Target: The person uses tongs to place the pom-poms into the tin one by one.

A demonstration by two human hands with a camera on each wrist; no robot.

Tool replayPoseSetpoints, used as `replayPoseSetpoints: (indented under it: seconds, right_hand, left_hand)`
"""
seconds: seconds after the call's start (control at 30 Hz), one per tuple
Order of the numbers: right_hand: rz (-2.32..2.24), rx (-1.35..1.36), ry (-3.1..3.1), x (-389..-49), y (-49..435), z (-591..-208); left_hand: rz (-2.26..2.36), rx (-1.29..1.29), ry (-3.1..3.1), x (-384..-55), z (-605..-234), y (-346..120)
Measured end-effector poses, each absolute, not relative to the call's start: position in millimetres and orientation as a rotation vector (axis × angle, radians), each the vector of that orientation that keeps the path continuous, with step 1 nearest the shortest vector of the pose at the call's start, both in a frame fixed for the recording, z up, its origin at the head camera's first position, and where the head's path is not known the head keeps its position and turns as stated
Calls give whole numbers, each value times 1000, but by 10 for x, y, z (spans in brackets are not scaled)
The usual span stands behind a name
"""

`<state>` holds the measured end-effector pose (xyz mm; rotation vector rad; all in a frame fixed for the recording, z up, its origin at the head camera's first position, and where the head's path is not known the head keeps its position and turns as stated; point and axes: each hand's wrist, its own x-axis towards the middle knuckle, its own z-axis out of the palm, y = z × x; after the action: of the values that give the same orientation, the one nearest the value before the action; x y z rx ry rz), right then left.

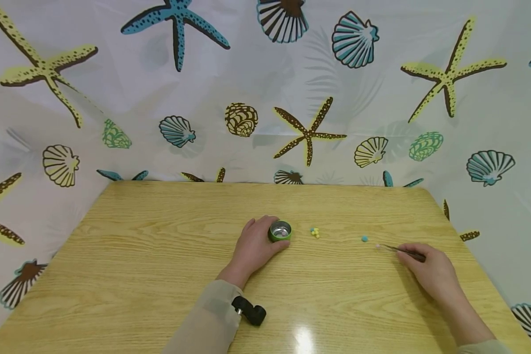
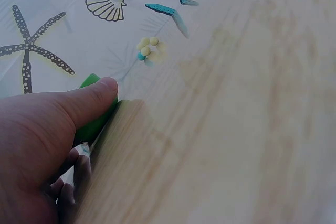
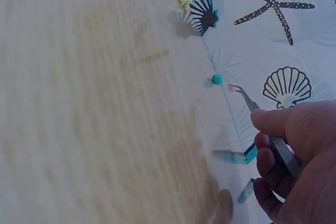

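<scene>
several beads [image 1: 315, 232] in between, left fingers [image 1: 262, 225] round green cup [image 2: 97, 123], right fingers [image 3: 268, 160] pinching tweezers [image 3: 248, 98]

passage: gap between bead cluster [image 1: 315, 232] and separate blue bead [image 1: 365, 239] | obstacles: green tin [image 1: 280, 239] left, curtain [image 1: 256, 160] behind

Curtained tabletop workspace, room type unclear, wood-grain table [image 1: 115, 275], hanging cloth [image 1: 248, 64], starfish [image 1: 308, 133], seashell prints [image 1: 354, 40]

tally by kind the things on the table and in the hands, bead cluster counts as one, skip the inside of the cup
green cup, in the left hand: 1
tweezers, in the right hand: 1
bead cluster, yellow and blue: 1
lone blue bead: 1
small pink piece at the tweezers' tips: 1
total: 5
</scene>
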<state>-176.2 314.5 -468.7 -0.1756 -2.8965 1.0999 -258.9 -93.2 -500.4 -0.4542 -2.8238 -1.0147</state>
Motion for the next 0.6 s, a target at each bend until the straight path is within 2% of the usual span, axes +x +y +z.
replayPoseSetpoints:
  seconds: [0.6]
  right_hand:
    - [1221,-13,-2779,-1879,2649,-4499]
  left_hand:
    - [-1020,-460,-2816,-2563,-4984,-935]
